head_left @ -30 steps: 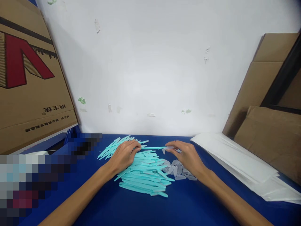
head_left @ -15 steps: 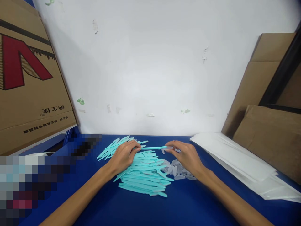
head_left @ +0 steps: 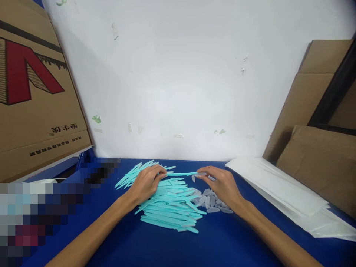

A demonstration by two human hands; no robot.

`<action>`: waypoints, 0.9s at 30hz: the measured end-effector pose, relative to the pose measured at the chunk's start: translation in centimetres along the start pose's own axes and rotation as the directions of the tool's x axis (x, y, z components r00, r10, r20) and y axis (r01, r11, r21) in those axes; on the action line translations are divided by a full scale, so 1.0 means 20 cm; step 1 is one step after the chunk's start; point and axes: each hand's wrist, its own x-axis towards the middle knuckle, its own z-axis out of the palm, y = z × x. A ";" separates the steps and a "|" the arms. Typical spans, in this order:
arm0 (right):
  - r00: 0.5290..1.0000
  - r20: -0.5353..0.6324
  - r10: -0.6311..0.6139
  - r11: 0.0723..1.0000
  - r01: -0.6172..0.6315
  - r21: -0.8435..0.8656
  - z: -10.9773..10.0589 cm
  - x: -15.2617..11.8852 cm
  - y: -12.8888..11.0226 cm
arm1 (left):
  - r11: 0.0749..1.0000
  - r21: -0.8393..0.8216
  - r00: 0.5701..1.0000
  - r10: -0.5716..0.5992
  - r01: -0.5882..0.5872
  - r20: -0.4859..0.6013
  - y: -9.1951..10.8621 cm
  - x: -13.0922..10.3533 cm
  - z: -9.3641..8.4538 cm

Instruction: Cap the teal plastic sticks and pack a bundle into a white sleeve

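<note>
A turquoise eyebrow razor (head_left: 180, 174) is held level above the table. My left hand (head_left: 146, 182) pinches its left end between thumb and fingers. At the other end, my right hand (head_left: 222, 183) is closed on a translucent blade cap (head_left: 201, 174), which overlaps the razor's tip; how far it is pushed on I cannot tell. Below lies a large pile of turquoise razors (head_left: 167, 213), partly behind my left hand. A second group of razors (head_left: 133, 173) is spread farther back on the left. Loose translucent caps (head_left: 213, 202) lie in a heap under my right hand.
All this is on a blue table (head_left: 155, 248) against a white wall (head_left: 172, 81). White sheets or bags (head_left: 278, 187) are stacked on the right. Cardboard boxes stand left (head_left: 36, 126) and right (head_left: 319, 159). A blurred patch covers the lower left.
The view has shifted very slightly. Both hands keep their grip on the razor and cap, with almost no movement.
</note>
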 end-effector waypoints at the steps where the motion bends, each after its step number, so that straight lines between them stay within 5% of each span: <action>1: 1.000 -0.002 -0.002 1.000 0.002 0.005 0.00 0.00 0.00 | 1.000 -0.001 1.000 0.000 0.000 0.000 0.00 0.00 0.00; 14: 0.998 -0.032 -0.058 0.992 0.061 0.115 -0.01 0.00 -0.02 | 1.000 -0.029 0.999 -0.002 0.003 0.033 0.00 0.02 -0.01; 27: 0.986 0.069 -0.154 0.987 0.150 0.062 -0.02 0.01 0.01 | 0.999 -0.038 0.998 -0.008 0.010 0.061 0.00 0.01 -0.03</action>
